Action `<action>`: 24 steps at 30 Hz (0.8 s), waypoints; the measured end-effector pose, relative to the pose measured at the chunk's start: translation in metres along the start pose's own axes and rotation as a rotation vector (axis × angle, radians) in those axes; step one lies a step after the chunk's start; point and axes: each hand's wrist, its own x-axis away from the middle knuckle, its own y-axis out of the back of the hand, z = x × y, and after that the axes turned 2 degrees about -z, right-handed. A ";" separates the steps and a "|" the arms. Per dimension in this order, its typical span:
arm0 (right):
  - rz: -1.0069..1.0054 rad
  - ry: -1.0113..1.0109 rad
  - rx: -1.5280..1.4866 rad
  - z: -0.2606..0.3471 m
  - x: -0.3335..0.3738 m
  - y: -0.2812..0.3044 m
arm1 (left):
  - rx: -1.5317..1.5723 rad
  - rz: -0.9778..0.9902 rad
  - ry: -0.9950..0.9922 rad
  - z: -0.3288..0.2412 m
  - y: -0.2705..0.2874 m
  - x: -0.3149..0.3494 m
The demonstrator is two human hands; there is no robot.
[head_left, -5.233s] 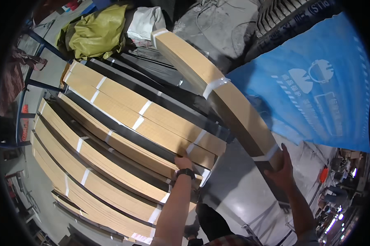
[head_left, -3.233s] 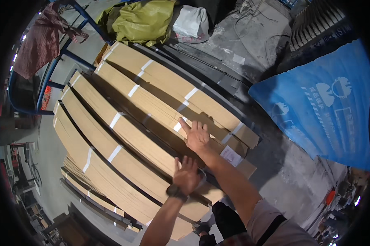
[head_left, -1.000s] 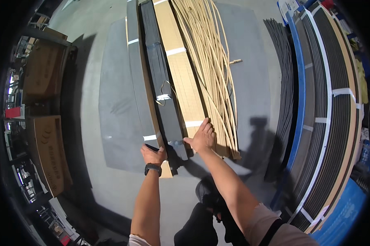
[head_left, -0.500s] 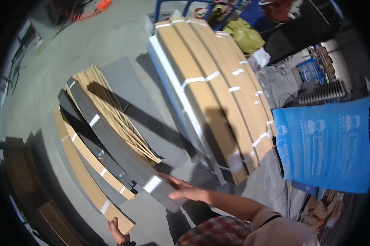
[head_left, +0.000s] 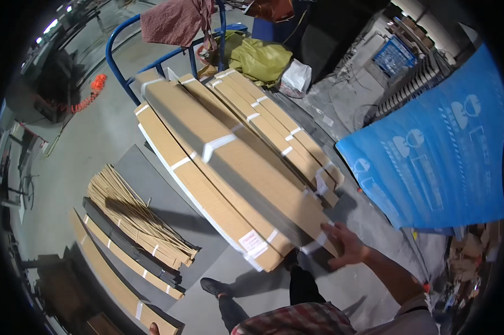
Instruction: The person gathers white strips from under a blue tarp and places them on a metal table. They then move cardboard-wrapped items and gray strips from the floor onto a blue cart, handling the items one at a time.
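A long bundle [head_left: 235, 151] with a brown top, a grey side and white bands lies slanted over the stack. My right hand [head_left: 346, 244] grips its near end, fingers on the top edge and thumb lower down. Under and beside it are more long brown bundles [head_left: 218, 206], banded in white. At the lower edge, the thumb of my left hand [head_left: 154, 329] rests over the near end of a thin brown banded bundle [head_left: 104, 265] at the far left; the other fingers are out of frame.
Loose thin sticks [head_left: 135, 206] lie on a grey sheet [head_left: 157, 178], beside a shorter banded strip [head_left: 126, 254]. A blue trolley handle [head_left: 111, 53] with a checked cloth [head_left: 174, 22] stands behind the stack. Rightward are a blue printed sheet [head_left: 425, 151] and yellow-green sacks [head_left: 260, 58].
The grey-sided bundle has moved from the floor at left up and rightward onto the stack, with my right hand on its end. My view has swung; my left hand is now mostly out of frame.
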 end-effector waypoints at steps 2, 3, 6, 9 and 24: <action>-0.089 0.029 0.296 -0.046 -0.027 0.027 | 0.802 -0.178 0.660 -0.064 -0.035 0.026; -0.195 0.088 0.407 -0.074 -0.042 0.028 | 0.781 -0.226 0.663 -0.090 -0.059 0.043; -0.244 0.040 0.539 -0.158 -0.093 0.020 | -0.527 -0.027 -0.305 -0.035 -0.090 0.076; -0.320 -0.044 0.589 -0.240 -0.136 0.000 | 0.704 -0.350 0.622 -0.138 -0.157 0.094; -0.303 0.064 0.762 -0.280 -0.151 -0.030 | 0.680 0.078 0.534 -0.123 -0.208 0.139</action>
